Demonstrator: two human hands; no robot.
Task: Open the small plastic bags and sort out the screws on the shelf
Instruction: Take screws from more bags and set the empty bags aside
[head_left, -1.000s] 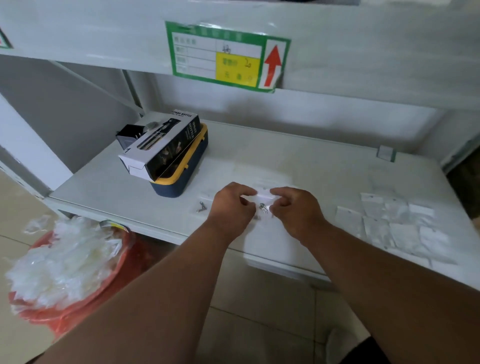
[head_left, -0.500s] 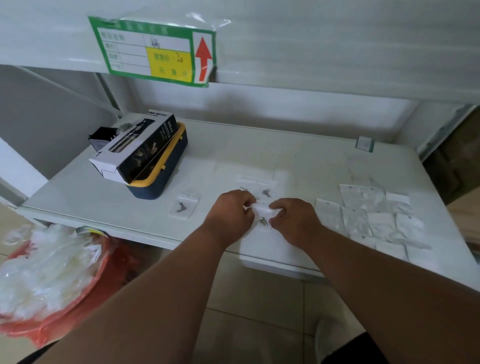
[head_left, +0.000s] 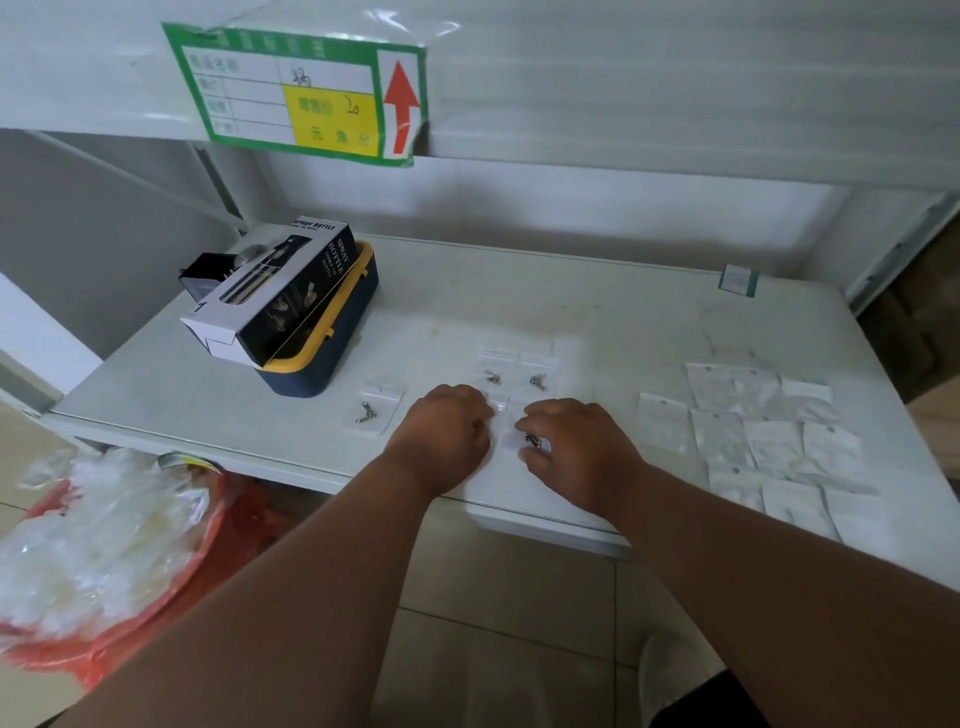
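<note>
Currently the task appears to be at an early-to-middle stage. Three small bags lie flat on the shelf (head_left: 597, 312) with screws visible on or in them: one at centre left (head_left: 373, 409) and two side by side just above the hands (head_left: 497, 366) (head_left: 537, 370). Whether these are opened cannot be told. A larger group of small plastic bags (head_left: 763, 436) lies at the right of the frame, flat and partly overlapping; their contents are too faint to make out (presumably the stock still to be worked).

At frame centre, the left hand (head_left: 447, 434) and right hand (head_left: 571, 447) meet over one clear bag (head_left: 506, 431) resting on the shelf. The fingers of both hands are curled down and pinch its edges; a dark screw (head_left: 531, 439) shows at the right fingertips.

Containers: a navy tub with yellow rim (head_left: 332, 358) at upper left carries a spray bottle box (head_left: 275, 296); its interior is hidden. Below the shelf at lower left, a red bin (head_left: 156, 597) holds crumpled clear plastic.
</note>
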